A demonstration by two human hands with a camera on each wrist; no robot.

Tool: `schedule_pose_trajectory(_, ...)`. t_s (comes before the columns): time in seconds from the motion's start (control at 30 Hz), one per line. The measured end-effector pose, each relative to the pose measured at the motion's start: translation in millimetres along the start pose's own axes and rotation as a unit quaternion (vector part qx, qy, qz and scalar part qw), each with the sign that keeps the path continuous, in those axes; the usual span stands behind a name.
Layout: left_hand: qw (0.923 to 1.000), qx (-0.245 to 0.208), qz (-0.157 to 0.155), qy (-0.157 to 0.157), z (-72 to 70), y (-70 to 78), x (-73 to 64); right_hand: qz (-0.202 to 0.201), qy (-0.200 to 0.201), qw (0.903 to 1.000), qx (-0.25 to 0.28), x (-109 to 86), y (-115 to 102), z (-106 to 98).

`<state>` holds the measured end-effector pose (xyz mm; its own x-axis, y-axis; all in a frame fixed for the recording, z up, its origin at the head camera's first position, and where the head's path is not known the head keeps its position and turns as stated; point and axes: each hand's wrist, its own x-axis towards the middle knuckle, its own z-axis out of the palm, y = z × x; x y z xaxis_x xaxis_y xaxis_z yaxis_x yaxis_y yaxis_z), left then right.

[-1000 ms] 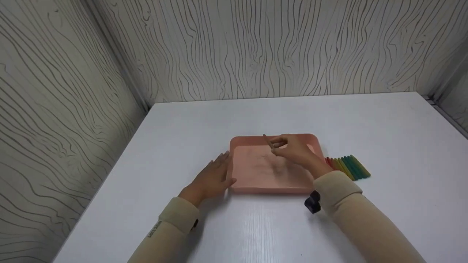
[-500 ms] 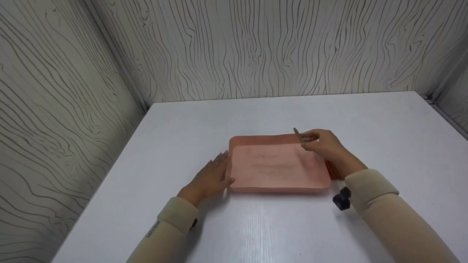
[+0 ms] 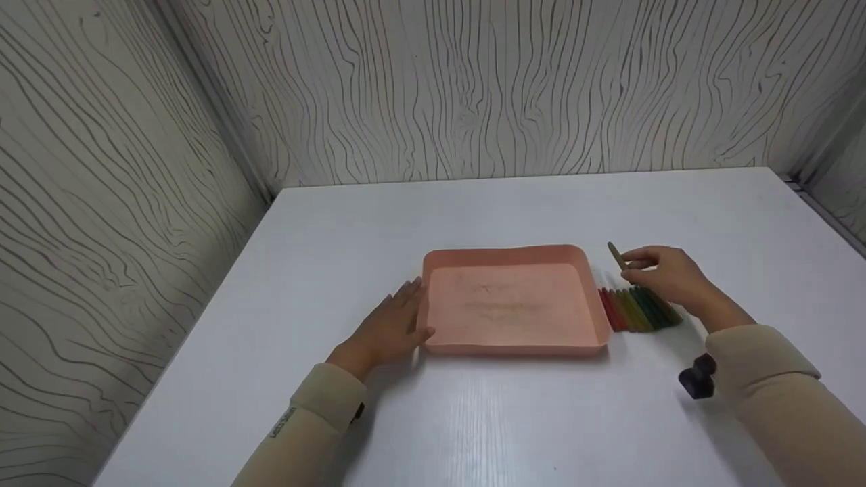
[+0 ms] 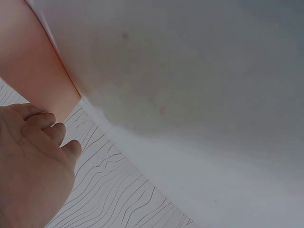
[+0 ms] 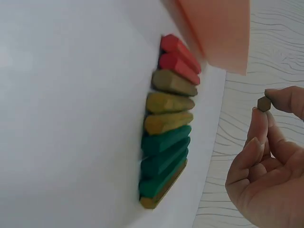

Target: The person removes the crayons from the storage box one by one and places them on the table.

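Note:
My right hand [image 3: 666, 274] pinches a brownish six-sided crayon [image 3: 615, 255] between thumb and fingertips, its far end pointing up and left. In the right wrist view its brown flat end [image 5: 264, 104] faces the camera. Below that hand, a row of crayons [image 3: 629, 311] in red, brown, yellow and green lies side by side, right of the pink tray [image 3: 514, 349]. The right hand hides part of the row's far end. My left hand [image 3: 389, 328] lies along the tray's left wall with fingers extended and thumb at the near left corner.
The white table [image 3: 473, 426] runs back to a wood-grain patterned wall [image 3: 467, 88], and another such wall stands at the left. Faint smudges mark the tray's floor. Dark camera mounts are strapped at both wrists.
My right hand has moved right with the crayon, from over the tray to above the crayon row. The left hand and the tray have stayed in place.

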<state>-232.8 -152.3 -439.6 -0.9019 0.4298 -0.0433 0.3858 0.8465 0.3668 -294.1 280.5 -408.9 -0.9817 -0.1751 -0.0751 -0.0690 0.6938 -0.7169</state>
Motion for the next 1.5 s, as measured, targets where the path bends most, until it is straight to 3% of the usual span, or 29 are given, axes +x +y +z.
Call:
schedule_pose_trajectory(0.3, 1.0, 0.001, 0.005, -0.006, 0.8, -2.5, 0.4, 0.018, 0.004, 0.9994, -0.031, -12.9, 30, -17)
schedule_pose_trajectory(0.7, 0.9998, -0.002, 0.018, 0.003, 0.1, -3.3, 0.1, 0.035, -0.021, 0.9979, -0.05, -25.3, 61, -27)
schedule_pose_trajectory(1.5, 0.9998, 0.004, 0.017, 0.003, 1.2, -4.0, 1.2, 0.064, -0.055, 0.9933, -0.079, -30.0, 70, -24)
